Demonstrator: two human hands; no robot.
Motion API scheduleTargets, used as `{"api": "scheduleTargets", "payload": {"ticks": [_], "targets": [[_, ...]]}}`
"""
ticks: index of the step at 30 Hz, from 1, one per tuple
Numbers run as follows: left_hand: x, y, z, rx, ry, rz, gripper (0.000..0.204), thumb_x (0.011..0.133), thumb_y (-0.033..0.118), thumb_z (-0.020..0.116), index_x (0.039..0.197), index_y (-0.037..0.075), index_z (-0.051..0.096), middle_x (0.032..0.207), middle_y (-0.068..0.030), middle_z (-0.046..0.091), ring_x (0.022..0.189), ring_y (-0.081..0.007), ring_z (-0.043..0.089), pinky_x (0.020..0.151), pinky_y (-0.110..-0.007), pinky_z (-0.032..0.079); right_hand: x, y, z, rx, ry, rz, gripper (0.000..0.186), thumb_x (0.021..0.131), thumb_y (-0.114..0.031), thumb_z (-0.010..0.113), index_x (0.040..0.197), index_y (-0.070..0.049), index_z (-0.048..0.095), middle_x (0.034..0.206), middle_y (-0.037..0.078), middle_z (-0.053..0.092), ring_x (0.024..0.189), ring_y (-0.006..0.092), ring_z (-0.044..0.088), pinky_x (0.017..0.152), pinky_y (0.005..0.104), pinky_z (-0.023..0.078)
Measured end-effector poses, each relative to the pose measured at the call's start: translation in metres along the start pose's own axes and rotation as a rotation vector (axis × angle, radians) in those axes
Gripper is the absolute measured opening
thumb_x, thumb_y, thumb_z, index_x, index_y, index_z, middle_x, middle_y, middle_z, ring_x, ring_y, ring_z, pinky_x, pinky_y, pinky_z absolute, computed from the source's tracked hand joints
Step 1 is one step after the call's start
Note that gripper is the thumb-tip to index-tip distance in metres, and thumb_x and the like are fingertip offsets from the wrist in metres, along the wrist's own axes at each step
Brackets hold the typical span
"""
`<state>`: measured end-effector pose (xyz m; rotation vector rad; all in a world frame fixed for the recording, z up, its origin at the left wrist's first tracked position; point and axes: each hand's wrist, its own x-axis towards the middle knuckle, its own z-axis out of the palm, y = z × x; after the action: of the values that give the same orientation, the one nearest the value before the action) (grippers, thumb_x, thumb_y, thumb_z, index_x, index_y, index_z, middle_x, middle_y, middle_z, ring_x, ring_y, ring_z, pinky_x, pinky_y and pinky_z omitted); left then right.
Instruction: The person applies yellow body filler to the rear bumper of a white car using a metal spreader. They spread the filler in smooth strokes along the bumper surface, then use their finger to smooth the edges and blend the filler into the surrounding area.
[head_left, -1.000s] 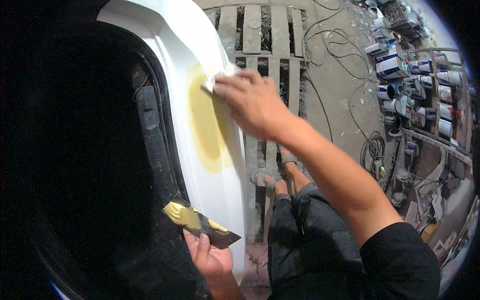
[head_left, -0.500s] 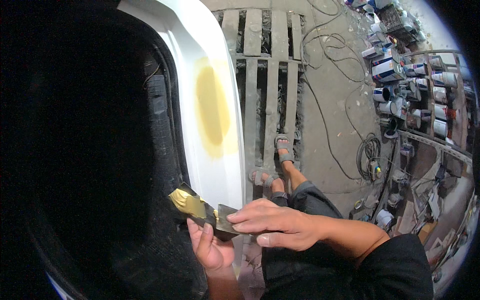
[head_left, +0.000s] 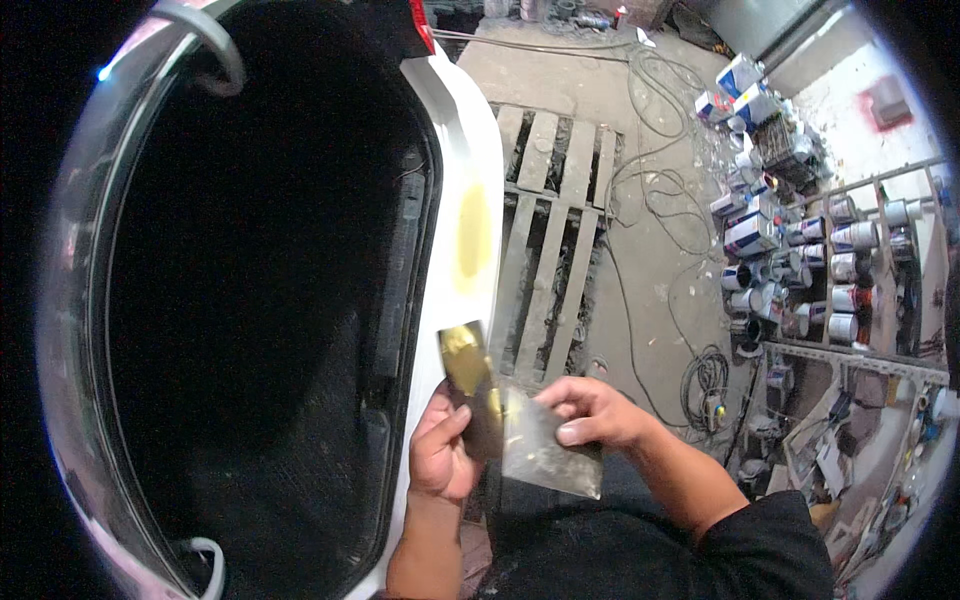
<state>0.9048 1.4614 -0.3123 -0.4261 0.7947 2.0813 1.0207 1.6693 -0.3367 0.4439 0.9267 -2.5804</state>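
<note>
My left hand [head_left: 443, 445] grips a dark flat plate [head_left: 482, 420] with yellow paste [head_left: 462, 355] on its top end. My right hand [head_left: 592, 408] is closed on a wide metal scraper [head_left: 545, 460], slightly blurred, with its thumb on the face and flecks of yellow on it. The scraper's left edge meets the plate and its paste. Beyond both hands, an oblong pale yellow patch [head_left: 472, 230] lies on the white car body edge [head_left: 462, 130], beside a dark opening with a black rubber seal [head_left: 432, 200].
Slatted wooden boards [head_left: 545, 150] lie right of the car. Cables [head_left: 705, 390] snake over the concrete floor [head_left: 640, 300]. Many paint cans [head_left: 745, 235] and a rack [head_left: 850, 355] of scraps line the right side. A raised glazed panel [head_left: 90, 300] curves along the left.
My right hand has come back from the yellow patch to the plate in my left hand, scraper now turned broadside. The view has shifted, showing more of the car opening and floor ahead.
</note>
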Motion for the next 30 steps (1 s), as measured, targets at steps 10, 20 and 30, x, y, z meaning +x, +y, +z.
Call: {"api": "scheduleTargets", "payload": {"ticks": [10,20,30], "targets": [[-0.069,-0.029,0.076,0.152,-0.162,0.402,0.053,0.094,-0.004,0.049,0.145,0.005,0.043,0.137,-0.0157,0.058,0.126,-0.0312,0.057,0.107,-0.05,0.046,-0.028,-0.068,-0.009,-0.157,0.102,-0.318,0.048,0.086,-0.008,0.073,0.13,-0.003,0.054,0.117,0.009,0.066,0.103,0.019,0.065,0.092,0.0356,0.053],[-0.145,-0.158,0.153,0.308,-0.294,0.824,0.054,0.1,0.0,0.049,0.151,0.012,0.036,0.146,-0.0107,0.049,0.134,-0.0316,0.049,0.111,-0.054,0.042,-0.184,-0.082,0.013,-0.682,-0.11,-0.483,0.042,0.093,-0.001,0.067,0.133,0.002,0.052,0.123,0.009,0.063,0.114,0.0158,0.06,0.101,0.0346,0.048],[-0.243,-0.171,0.151,1.531,0.132,0.978,0.05,0.095,-0.005,0.055,0.144,0.006,0.051,0.123,-0.0191,0.061,0.103,-0.0305,0.065,0.091,-0.035,0.051,-0.217,-0.111,0.065,-0.474,-0.563,-0.566,0.044,0.092,0.001,0.067,0.134,0.004,0.054,0.125,0.012,0.065,0.115,0.0189,0.062,0.1,0.0355,0.049]]}}
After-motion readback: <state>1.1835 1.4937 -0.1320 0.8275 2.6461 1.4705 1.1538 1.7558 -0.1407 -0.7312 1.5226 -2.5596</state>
